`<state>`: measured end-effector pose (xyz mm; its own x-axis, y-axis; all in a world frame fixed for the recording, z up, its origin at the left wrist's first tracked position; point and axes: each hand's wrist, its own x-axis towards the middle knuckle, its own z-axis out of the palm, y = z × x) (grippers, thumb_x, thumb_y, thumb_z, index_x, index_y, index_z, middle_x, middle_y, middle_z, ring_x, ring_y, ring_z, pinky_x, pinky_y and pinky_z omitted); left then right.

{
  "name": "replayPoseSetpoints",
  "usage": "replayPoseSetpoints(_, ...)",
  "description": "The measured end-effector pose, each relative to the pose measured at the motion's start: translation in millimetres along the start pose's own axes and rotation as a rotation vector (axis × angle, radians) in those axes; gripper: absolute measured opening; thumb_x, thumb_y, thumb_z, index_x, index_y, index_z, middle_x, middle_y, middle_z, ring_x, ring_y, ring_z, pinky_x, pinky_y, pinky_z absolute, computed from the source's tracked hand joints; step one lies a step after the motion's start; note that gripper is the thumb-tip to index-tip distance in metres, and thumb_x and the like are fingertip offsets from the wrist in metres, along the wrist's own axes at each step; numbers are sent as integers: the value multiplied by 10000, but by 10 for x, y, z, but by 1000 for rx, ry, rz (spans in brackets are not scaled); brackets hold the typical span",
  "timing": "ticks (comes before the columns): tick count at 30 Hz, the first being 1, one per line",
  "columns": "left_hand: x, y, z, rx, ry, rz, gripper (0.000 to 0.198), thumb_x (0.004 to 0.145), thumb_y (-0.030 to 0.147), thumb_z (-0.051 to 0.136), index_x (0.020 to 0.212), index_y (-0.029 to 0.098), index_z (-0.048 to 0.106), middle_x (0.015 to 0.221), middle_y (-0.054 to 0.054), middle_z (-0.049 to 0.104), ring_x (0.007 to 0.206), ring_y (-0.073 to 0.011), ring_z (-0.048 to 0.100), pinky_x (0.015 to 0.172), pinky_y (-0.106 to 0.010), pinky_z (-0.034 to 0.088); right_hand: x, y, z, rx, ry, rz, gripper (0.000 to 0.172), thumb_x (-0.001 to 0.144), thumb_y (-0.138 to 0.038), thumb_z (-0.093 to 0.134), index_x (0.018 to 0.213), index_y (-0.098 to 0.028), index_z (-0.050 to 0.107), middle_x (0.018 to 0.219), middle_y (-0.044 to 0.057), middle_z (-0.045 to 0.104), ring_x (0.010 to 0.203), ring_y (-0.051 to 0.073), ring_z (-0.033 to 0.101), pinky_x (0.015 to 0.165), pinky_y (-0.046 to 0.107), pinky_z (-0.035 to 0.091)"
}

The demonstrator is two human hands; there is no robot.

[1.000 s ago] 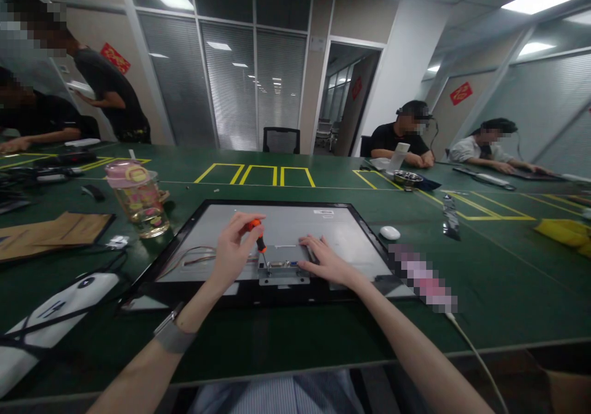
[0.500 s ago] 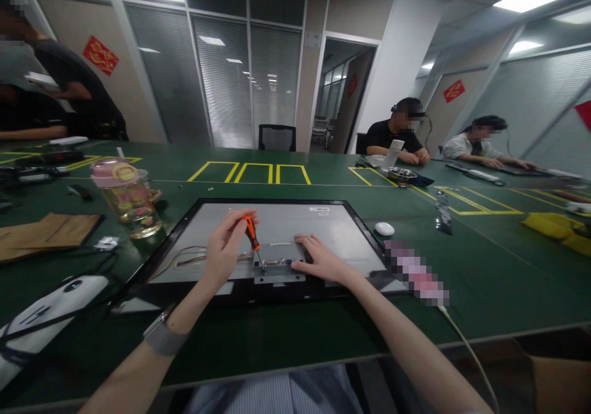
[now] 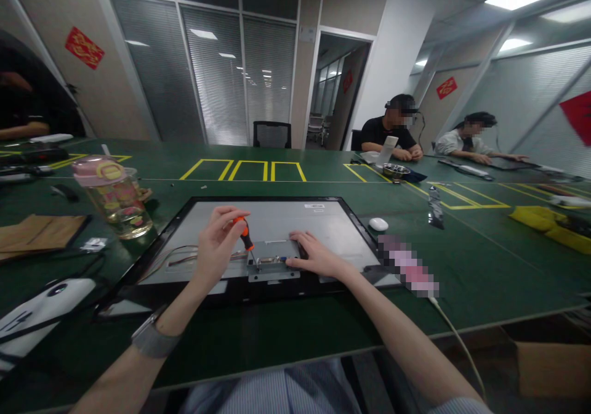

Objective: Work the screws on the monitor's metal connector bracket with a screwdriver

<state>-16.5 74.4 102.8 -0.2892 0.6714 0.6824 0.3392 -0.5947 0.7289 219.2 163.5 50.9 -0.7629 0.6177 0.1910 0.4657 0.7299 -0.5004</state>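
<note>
A flat display panel (image 3: 323, 223) with a black frame and grey back lies on the green table. My left hand (image 3: 218, 244) grips the handle of an orange and black screwdriver (image 3: 244, 234), which leans with its tip down at a metal bracket (image 3: 273, 275). The bracket, with connectors along it, sits near the panel's front edge. My right hand (image 3: 318, 257) rests at the bracket's right end, fingers spread, thumb by the connectors. Thin wires (image 3: 184, 257) run from the bracket to the left across the panel.
A pink-lidded bottle (image 3: 113, 198) stands left of the panel, near a brown paper packet (image 3: 39, 235) and a white device (image 3: 44, 309). To the right lie a small white case (image 3: 378, 224) and a blurred item with a cable (image 3: 455, 334). Two people sit across the table.
My view has turned slightly to the right. The screwdriver stays at the bracket and the left fingers have shifted on its handle. A standing person at far left has mostly left view.
</note>
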Motion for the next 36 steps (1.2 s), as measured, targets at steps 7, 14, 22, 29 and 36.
replayPoseSetpoints(7, 15, -9, -20, 53, -3, -46, 234, 884, 299, 523, 1015, 174, 673, 863, -35, 621, 795, -131, 616, 741, -258, 504, 13, 30, 27, -6, 10, -14, 578, 856, -564, 577, 1261, -166, 469, 1365, 157, 473, 1272, 291, 423, 1129, 491, 186)
replayPoseSetpoints(14, 0, -18, 3, 11, -47, -1, 254, 893, 340, 510, 975, 183, 693, 971, -56, 604, 860, -148, 617, 768, -270, 511, 9, 24, 22, -6, 9, -7, 590, 856, -577, 568, 1266, -162, 473, 1366, 155, 472, 1277, 291, 420, 1130, 491, 185)
replayPoseSetpoints(22, -10, -70, 3, 104, -39, 4, 203, 849, 296, 589, 1005, 207, 684, 934, -31, 562, 828, -128, 576, 744, -242, 494, 4, 4, 7, -3, 9, -8, 578, 860, -564, 572, 1264, -163, 468, 1363, 156, 471, 1277, 288, 418, 1133, 487, 182)
replayPoseSetpoints(29, 16, -21, -5, -65, -85, -105, 254, 881, 322, 521, 1012, 159, 664, 898, -65, 618, 831, -165, 615, 762, -306, 523, -7, -48, -17, 16, -4, 22, 566, 866, -551, 571, 1267, -164, 471, 1374, 154, 461, 1272, 292, 420, 1130, 488, 193)
replayPoseSetpoints(36, 11, -68, -19, -24, -78, -115, 270, 874, 341, 542, 1051, 174, 657, 900, -53, 612, 786, -148, 620, 762, -298, 515, -5, 54, -28, 80, -39, -9, 617, 837, -538, 614, 1289, -147, 461, 1402, 167, 433, 1316, 289, 376, 1145, 498, 143)
